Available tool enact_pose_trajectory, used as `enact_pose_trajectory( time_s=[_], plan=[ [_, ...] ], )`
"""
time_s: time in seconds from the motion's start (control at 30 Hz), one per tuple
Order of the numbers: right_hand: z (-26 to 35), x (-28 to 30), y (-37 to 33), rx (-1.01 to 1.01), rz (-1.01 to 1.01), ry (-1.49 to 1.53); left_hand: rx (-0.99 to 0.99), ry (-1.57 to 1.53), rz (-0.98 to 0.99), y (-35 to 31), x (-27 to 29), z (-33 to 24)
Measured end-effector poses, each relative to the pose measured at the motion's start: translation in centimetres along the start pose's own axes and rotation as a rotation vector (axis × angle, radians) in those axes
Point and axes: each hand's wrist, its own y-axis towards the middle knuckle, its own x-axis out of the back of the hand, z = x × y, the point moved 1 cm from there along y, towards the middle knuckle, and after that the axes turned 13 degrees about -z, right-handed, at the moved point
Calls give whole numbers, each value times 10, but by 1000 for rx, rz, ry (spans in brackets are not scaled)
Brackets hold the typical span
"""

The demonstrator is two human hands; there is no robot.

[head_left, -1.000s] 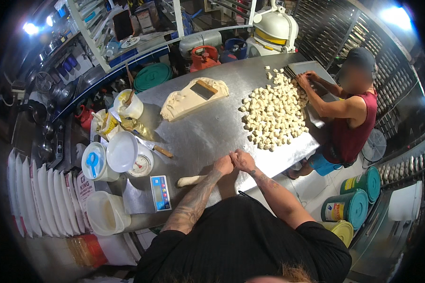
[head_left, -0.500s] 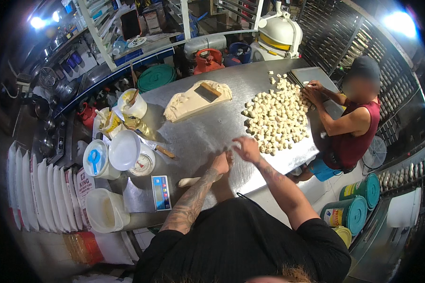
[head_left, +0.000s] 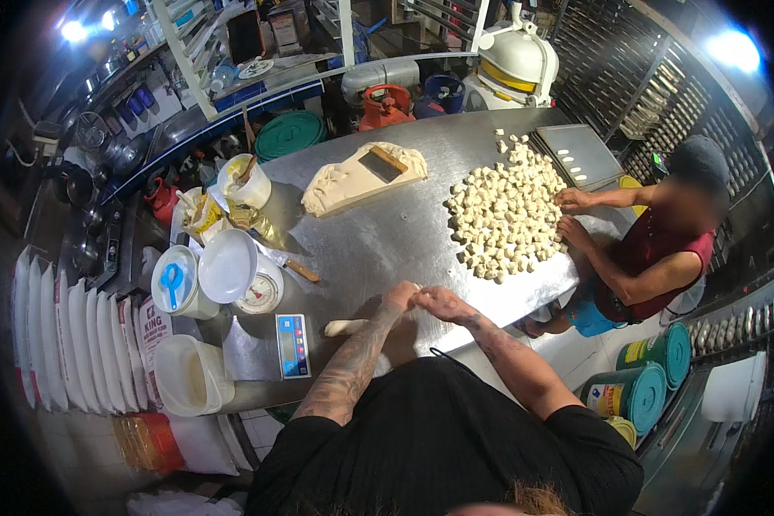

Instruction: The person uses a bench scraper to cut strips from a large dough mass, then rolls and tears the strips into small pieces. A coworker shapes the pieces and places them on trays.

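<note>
A pale dough roll point(head_left: 346, 328) lies on the steel table, its left end showing beside my left forearm and the rest hidden under my arm. Above the near table edge, my left hand point(head_left: 401, 296) is closed around the roll's other end, where a bit of pale dough peeks out. My right hand point(head_left: 441, 303) meets it with curled fingers; what they pinch is hidden. To the right spreads a heap of small dough pieces point(head_left: 507, 211). Farther off sits a large dough slab point(head_left: 353, 182) with a wood-handled dough scraper point(head_left: 383, 162) on it.
A co-worker point(head_left: 654, 249) stands at the right, hands at the heap, near a tray point(head_left: 580, 155) with several pale pieces. On the left are a digital scale point(head_left: 293, 347), a dial scale point(head_left: 261, 293) with a white bowl, a knife point(head_left: 301, 271) and plastic tubs point(head_left: 189, 378).
My right hand has come from the right, fingers spread, to meet my left hand and curl in. The co-worker's hands have moved from the tray to the heap; several pieces now show on the tray.
</note>
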Motion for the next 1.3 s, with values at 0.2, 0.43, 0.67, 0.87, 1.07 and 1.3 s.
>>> enact_pose_trajectory(
  time_s=[0.2,0.43,0.67,0.87,1.07,1.3],
  plan=[
    [18,45,40,628,-765,-544,-27,-133,-71,6,-8,8],
    [-19,-3,9,73,-117,-202,-82,-259,-181,-49,11,-6],
    [-23,-23,14,83,-293,-180,-37,132,-97,-45,-3,-12],
    [5,3,-7,179,142,177,61,18,4,11,3,2],
    [15,34,35,486,-560,-480,-69,8,-99,-9,10,2],
    [-17,-21,9,79,-280,-223,-63,-150,-147,-59,21,-2]
  ],
)
